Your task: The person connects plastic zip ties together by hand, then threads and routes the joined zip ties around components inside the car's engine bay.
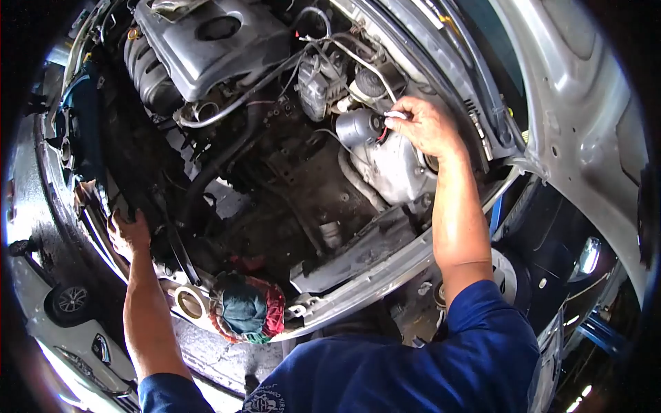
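Note:
My right hand (pixel 428 128) is closed, with thumb and fingertips pinched on a small whitish piece (pixel 395 115) whose kind I cannot make out. Just left of those fingertips sits a grey cylindrical motor-like unit (pixel 358 129), with a short red wire (pixel 382 135) by its end. Below it is a silver metal housing (pixel 399 168). On the far left, my left hand (pixel 129 235) rests on the car's front frame (pixel 103 234), thumb and fingers apart. Part of its fingers is hard to see against the dark edge.
A grey engine cover (pixel 220 34) lies at the top. A bundled green and red cloth (pixel 246 307) sits on the near fender beside a roll of tape (pixel 191 301). The raised hood (pixel 585 89) is on the right. A white car (pixel 76 337) stands at lower left.

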`<state>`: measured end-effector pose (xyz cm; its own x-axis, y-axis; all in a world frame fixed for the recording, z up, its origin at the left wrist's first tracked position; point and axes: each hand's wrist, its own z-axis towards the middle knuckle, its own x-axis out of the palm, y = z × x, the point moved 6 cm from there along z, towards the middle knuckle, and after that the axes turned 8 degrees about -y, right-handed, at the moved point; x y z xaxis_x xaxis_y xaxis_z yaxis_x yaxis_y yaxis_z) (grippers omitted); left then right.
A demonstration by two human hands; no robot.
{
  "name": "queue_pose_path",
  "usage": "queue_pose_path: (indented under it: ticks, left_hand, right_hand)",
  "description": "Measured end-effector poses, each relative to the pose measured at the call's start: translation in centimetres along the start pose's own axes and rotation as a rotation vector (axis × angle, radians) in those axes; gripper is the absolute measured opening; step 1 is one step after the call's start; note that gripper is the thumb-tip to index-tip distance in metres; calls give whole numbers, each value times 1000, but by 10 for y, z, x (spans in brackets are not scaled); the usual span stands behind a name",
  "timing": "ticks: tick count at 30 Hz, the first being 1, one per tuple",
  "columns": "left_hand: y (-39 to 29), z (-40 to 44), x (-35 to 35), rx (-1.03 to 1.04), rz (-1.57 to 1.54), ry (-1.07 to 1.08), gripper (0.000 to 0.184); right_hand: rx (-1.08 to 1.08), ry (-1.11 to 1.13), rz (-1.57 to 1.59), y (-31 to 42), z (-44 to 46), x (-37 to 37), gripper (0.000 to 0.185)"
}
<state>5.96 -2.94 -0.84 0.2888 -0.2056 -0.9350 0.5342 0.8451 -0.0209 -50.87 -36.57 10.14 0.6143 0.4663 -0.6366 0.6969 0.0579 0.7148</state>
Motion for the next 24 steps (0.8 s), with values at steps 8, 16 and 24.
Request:
queue_pose_path:
  ticks: [8,16,24]
  left_hand:
    - [8,3,9,-1,11,37,67]
    - [11,5,20,-18,-80,53,69]
    - [14,7,11,21,10,52,68]
  right_hand:
    - [-99,18,-269,-2,3,2,17]
    - [60,7,-172,-3,-4,-5,11]
    - [-139,-65,-370,4,-4,-17,31]
